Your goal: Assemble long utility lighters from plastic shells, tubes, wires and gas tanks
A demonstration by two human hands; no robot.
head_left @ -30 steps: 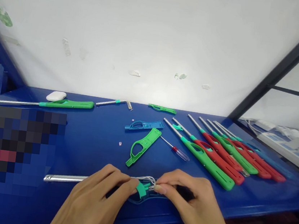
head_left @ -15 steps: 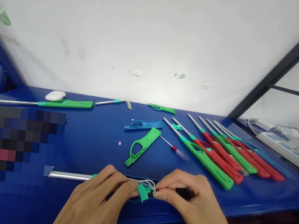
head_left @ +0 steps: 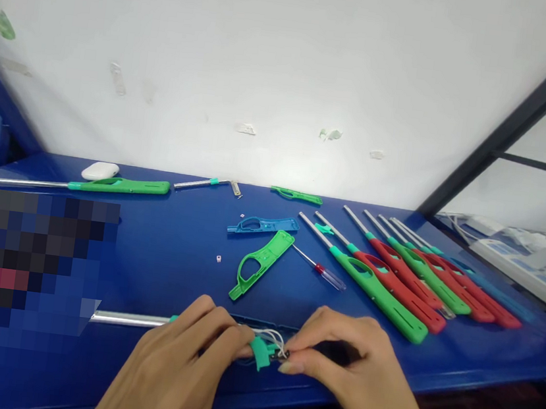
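Observation:
At the front edge lies a partly open long-reach lighter, with a metal tube (head_left: 129, 319) pointing left and a blue handle shell (head_left: 258, 323) mostly hidden by my fingers. My left hand (head_left: 179, 359) is closed over the lighter, its fingertips against a teal trigger (head_left: 262, 354). Thin white wires (head_left: 274, 336) loop from the handle. My right hand (head_left: 351, 360) pinches a small black part (head_left: 280, 355) at the wire ends between thumb and forefinger. Beyond the hands lie a green handle half (head_left: 266, 257), a blue handle half (head_left: 265, 226) and a screwdriver (head_left: 326, 275).
Several assembled green and red lighters (head_left: 381, 297) lie side by side at the right. Another green lighter (head_left: 126, 186) and a white case (head_left: 100, 171) are at the back left. A loose tube with wire (head_left: 200, 184) lies near the wall. Power strips (head_left: 519, 261) stand at the far right.
My right thumb and forefinger have shifted slightly right and down, and the black part at the wire ends shows more. My left hand stays on the lighter.

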